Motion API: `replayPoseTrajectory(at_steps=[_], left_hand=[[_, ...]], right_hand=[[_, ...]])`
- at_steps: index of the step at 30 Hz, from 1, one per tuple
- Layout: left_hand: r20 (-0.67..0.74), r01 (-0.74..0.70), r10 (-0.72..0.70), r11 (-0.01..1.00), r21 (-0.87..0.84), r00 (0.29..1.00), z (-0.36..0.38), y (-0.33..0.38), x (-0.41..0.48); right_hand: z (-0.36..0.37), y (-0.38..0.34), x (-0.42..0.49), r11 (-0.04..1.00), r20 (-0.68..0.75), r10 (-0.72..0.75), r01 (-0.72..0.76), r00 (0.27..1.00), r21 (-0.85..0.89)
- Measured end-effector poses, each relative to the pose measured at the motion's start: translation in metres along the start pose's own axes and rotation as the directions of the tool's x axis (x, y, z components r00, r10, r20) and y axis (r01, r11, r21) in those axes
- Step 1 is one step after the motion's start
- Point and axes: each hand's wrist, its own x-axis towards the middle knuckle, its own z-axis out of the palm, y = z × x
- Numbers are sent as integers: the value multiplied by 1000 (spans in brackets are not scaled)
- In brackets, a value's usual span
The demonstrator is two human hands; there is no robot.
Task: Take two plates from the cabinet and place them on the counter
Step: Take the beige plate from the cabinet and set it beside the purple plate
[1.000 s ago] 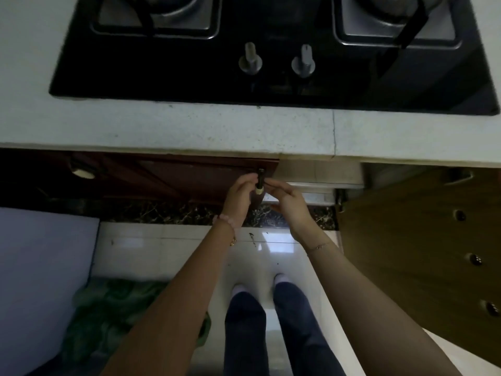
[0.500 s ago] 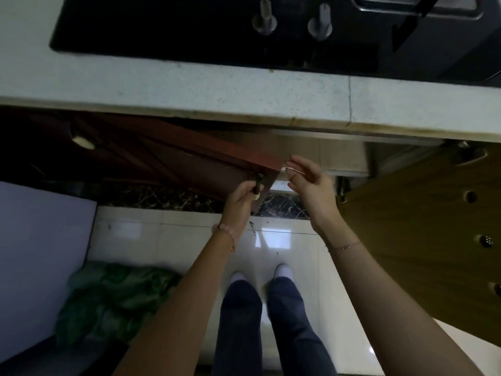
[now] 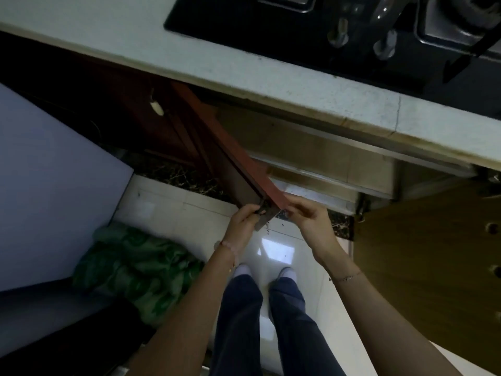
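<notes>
The dark red cabinet door (image 3: 238, 156) under the pale counter (image 3: 244, 74) stands swung well out from the cabinet. My left hand (image 3: 242, 222) grips the dark handle at the door's free edge. My right hand (image 3: 309, 218) touches the same edge from the other side, with its fingers curled against the door's rim. Behind the door the cabinet's inside (image 3: 306, 150) shows light shelf edges. No plates are visible.
A black gas stove (image 3: 311, 31) with two knobs sits on the counter. A brown wooden door (image 3: 433, 256) stands open at the right. A green bag (image 3: 135, 267) lies on the white tiled floor at the left, beside a pale blue-grey panel (image 3: 54, 185).
The red door has swung from nearly shut to wide open, pulled by my left hand on the handle. My right hand has followed the door's edge. The view has tilted.
</notes>
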Motion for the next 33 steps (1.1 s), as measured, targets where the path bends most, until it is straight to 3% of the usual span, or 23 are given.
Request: replayPoseTrajectory(at_steps=[5, 11, 16, 26, 33], left_hand=[[-96, -27, 24, 999, -31, 995, -24, -2, -27], [-189, -198, 181, 977, -79, 965, -38, 10, -66], [-314, -248, 259, 966, 76, 913, -38, 11, -81], [-483, -238, 280, 960, 148, 829, -87, -6, -103], [-600, -214, 370, 924, 318, 709, -110, -16, -105]], right_hand=[[15, 2, -11, 998, 38, 25, -23, 999, -55], [43, 3, -33, 997, 116, 72, -69, 991, -29], [75, 8, -51, 994, 197, 99, -86, 976, -73], [120, 0, -58, 996, 511, 92, -90, 855, -29], [138, -13, -30, 964, 384, 264, -253, 885, -79]])
